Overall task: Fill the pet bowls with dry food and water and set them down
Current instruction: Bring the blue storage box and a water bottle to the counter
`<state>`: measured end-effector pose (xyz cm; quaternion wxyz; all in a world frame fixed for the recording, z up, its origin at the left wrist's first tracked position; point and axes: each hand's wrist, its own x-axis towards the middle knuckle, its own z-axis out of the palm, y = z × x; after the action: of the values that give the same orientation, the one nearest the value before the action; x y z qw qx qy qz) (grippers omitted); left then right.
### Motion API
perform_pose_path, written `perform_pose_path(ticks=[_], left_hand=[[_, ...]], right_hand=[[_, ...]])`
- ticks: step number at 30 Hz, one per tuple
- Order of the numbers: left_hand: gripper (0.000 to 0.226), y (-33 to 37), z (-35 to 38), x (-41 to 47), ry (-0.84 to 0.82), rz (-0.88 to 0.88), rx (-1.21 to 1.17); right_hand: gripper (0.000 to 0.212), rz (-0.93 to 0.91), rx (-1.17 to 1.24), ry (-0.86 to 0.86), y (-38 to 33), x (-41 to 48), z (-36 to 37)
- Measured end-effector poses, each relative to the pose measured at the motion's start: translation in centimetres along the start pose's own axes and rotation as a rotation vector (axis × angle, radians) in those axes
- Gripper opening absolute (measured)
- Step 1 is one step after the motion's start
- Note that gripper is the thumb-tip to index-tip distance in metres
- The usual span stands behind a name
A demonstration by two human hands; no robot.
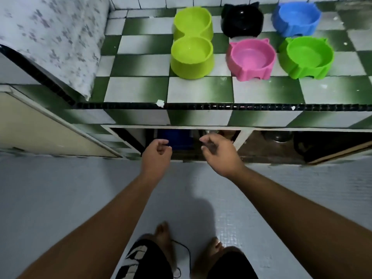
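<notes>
**Five pet bowls on the tiled counter, both hands held low and holding nothing**

Five bowls stand grouped on the green-and-white checked counter (138,89), towards its right half. At the left is a lime double bowl (191,67), its two round wells joined at a narrow waist. Beside it in the back row sit a glossy black bowl (241,27) with cat ears and a blue bowl (291,30). In front of those are a pink bowl (249,73) and a bright green bowl (308,72), both with small ears on the rim. The wells that I can see show bare plastic. The pink one has a sheen, and I cannot tell whether it is water.

A black beaded strip (221,107) runs along the counter's front edge, chipped in two spots. A patterned cloth (50,37) covers the far left, and bare tile lies between it and the bowls.

Below the edge, the left hand (157,154) hangs with fingers loosely curled and the right hand (219,154) with fingers relaxed and slightly spread. Neither grips anything. Both are in front of an open cupboard bay with a blue object (173,138) inside. A metal pot (278,135) sits in the next bay. The person stands barefoot on a pale floor (60,188).
</notes>
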<state>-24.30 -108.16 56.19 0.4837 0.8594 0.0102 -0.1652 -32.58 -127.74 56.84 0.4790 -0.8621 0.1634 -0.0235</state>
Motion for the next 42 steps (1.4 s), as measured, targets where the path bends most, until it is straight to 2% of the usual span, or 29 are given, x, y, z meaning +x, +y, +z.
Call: perform_pose_path(ticks=[7, 10, 12, 18, 21, 24, 27, 30, 33, 38, 42], left_hand=[[0.013, -10.8, 4.2, 7.9, 0.042, -0.05, -0.051], [0.013, -15.0, 7.0, 11.8, 0.049, -0.053, -0.06], [0.017, -17.5, 8.5, 14.0, 0.051, -0.054, -0.064], [0.026, -23.9, 11.4, 22.3, 0.02, -0.024, -0.026], [0.033, -26.4, 11.8, 27.1, 0.03, 0.003, 0.013], [0.053, -28.4, 11.9, 31.7, 0.01, 0.043, 0.124], [0.063, -29.9, 11.9, 34.6, -0.001, 0.05, 0.218], [0.057, -31.1, 12.0, 36.3, 0.02, -0.016, 0.272], [0.04, -31.7, 12.1, 37.3, 0.032, -0.109, 0.279], [0.036, -32.3, 12.2, 37.8, 0.067, -0.156, 0.049], [0.038, -32.7, 12.1, 36.5, 0.096, -0.133, -0.044]], right_hand=[[0.019, 0.162, 0.097, 0.01, 9.7, 5.9, 9.1], [0.014, 0.15, 0.068, 0.022, 15.7, 9.4, 13.1], [0.011, 0.167, 0.086, 0.04, 16.8, 10.9, 14.9], [0.029, 0.227, 0.005, -0.045, 23.0, 15.9, 20.9], [0.034, 0.281, -0.031, 0.006, 25.1, 19.9, 23.5], [0.03, 0.368, -0.043, 0.077, 27.0, 23.6, 25.3], [0.048, 0.501, 0.024, 0.081, 29.3, 25.8, 26.9], [0.039, 0.543, 0.051, 0.062, 30.2, 26.5, 27.7], [0.03, 0.567, 0.163, 0.116, 30.5, 27.2, 28.2], [0.048, 0.583, 0.271, 0.133, 31.1, 27.9, 28.2], [0.047, 0.608, 0.262, 0.149, 30.8, 27.2, 28.3]])
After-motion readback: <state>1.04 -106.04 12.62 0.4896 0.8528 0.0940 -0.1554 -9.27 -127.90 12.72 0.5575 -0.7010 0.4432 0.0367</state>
